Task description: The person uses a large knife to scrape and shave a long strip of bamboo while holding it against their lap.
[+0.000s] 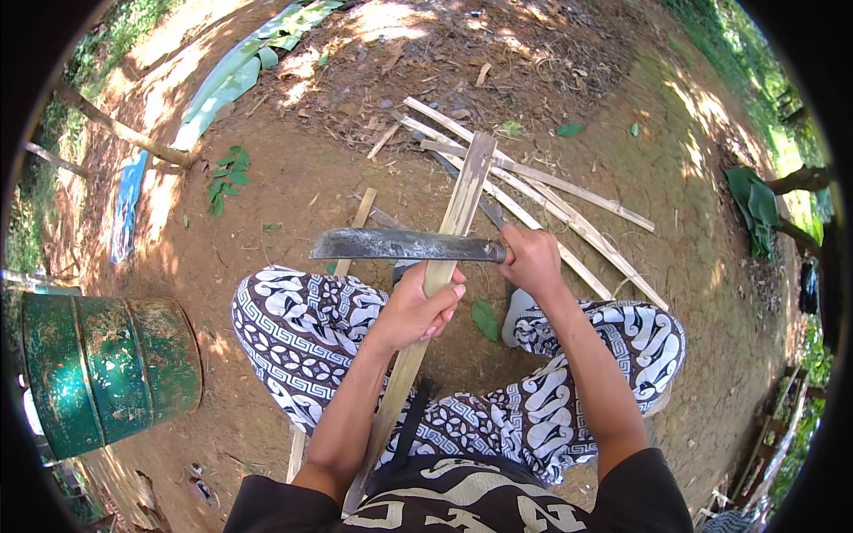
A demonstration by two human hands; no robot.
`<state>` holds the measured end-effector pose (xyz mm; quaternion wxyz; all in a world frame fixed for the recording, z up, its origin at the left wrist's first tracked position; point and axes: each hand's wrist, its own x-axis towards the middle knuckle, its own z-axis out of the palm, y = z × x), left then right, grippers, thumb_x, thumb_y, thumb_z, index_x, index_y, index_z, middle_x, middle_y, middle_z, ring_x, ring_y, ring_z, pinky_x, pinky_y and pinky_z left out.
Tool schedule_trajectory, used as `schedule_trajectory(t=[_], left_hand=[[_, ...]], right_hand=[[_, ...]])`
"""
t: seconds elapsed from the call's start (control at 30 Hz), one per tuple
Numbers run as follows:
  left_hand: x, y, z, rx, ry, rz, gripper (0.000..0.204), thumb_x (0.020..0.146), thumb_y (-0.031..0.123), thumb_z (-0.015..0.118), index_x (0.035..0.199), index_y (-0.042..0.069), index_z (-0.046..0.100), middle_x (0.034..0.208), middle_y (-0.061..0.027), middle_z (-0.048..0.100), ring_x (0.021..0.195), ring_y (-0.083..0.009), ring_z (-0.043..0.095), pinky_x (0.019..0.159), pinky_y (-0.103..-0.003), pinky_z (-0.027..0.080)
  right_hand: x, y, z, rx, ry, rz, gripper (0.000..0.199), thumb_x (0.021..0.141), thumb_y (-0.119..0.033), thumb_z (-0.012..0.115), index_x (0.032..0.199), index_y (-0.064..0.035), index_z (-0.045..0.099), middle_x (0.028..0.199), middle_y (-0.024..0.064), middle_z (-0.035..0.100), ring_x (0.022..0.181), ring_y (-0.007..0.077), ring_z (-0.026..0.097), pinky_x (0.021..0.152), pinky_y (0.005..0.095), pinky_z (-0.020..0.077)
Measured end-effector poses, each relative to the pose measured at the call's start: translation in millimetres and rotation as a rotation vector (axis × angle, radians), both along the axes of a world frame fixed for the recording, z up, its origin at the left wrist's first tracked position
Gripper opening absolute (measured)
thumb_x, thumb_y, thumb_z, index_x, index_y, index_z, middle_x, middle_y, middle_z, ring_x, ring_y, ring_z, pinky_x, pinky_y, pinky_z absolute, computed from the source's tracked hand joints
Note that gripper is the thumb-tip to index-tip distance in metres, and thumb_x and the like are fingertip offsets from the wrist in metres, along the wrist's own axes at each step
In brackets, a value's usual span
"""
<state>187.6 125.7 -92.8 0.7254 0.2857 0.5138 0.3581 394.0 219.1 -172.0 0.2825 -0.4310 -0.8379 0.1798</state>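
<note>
Left hand (416,309) wrapped round a plank (467,188) — right hand (533,259) clutching a machete (391,244) across it, loose wood strips (613,210) far right.

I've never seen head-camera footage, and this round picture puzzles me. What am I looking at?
No machine here: these are a person's own bare hands. A wide fisheye camera on their head looks down, which is why straight edges bend near the rim. The left hand grips a long board; the right hand holds a machete by its handle, the blade crossing over the board. Wood strips lie on the ground ahead, and a green drum is at left.
</note>
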Motion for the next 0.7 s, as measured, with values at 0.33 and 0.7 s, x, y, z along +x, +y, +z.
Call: schedule_trajectory(t=[0.33, 0.7], left_hand=[[0.9, -0.3, -5.0, -0.055, 0.058, 0.009, 0.015, 0.097, 0.007, 0.058, 0.109, 0.003, 0.051, 0.063, -0.0002, 0.051, 0.037, -0.0041, 0.038, 0.034, -0.021, 0.03], [1.5, 10.9, -13.1, -0.031, 0.003, 0.052, 0.02, 0.098, 0.014, 0.061, 0.11, -0.001, 0.057, 0.067, -0.0049, 0.059, 0.041, -0.0097, 0.05, 0.037, -0.023, 0.039]], right_hand=[[17.0, 28.9, -20.7, -0.086, -0.15, -0.259, 0.01, 0.075, -0.013, 0.064, 0.079, -0.0045, 0.06, 0.066, 0.0156, 0.064, 0.061, 0.0362, 0.064, 0.058, 0.0474, 0.0522], [11.1, 10.8, 19.4, -0.343, 0.101, -0.393, 0.013, 0.079, -0.011, 0.061, 0.074, -0.0006, 0.055, 0.061, 0.0188, 0.059, 0.056, 0.0372, 0.06, 0.056, 0.0464, 0.0485]])
